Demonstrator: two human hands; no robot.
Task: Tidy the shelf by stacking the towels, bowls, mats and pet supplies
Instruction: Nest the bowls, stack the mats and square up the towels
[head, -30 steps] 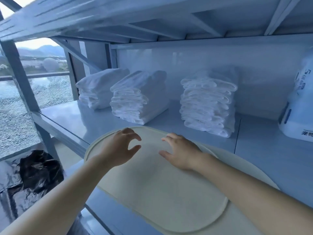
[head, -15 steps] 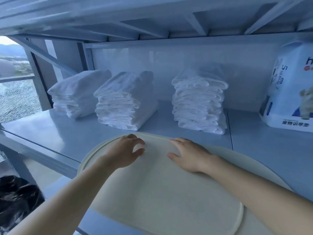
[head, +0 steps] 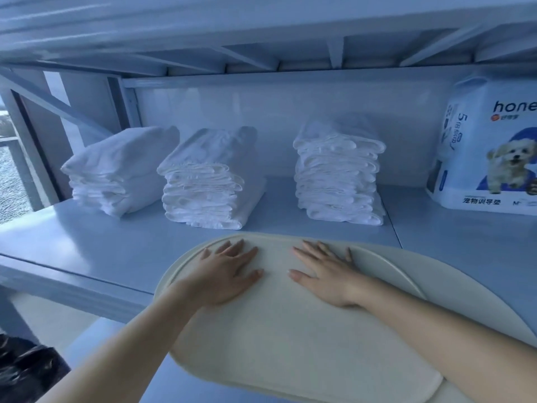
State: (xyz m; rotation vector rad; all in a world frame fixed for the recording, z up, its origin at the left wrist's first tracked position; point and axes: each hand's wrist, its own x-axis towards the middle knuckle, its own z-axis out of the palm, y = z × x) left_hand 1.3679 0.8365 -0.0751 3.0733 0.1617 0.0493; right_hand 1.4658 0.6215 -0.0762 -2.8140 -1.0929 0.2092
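As we look down at the front of the shelf (head: 87,245), our left hand (head: 223,274) and right hand (head: 325,274) lie flat on the upper mat (head: 276,330), fingers straight and spread, gripping nothing. We judge they are pressing to seat it squarely on the lower mat (head: 453,289), whose rim shows at the right. Both mats appear to overhang the shelf's front edge, so a push inward seems the aim; behind stand three stacks of folded white towels (head: 209,181) and, far right, a pack of pet pads (head: 494,158) — well apart from the mats.
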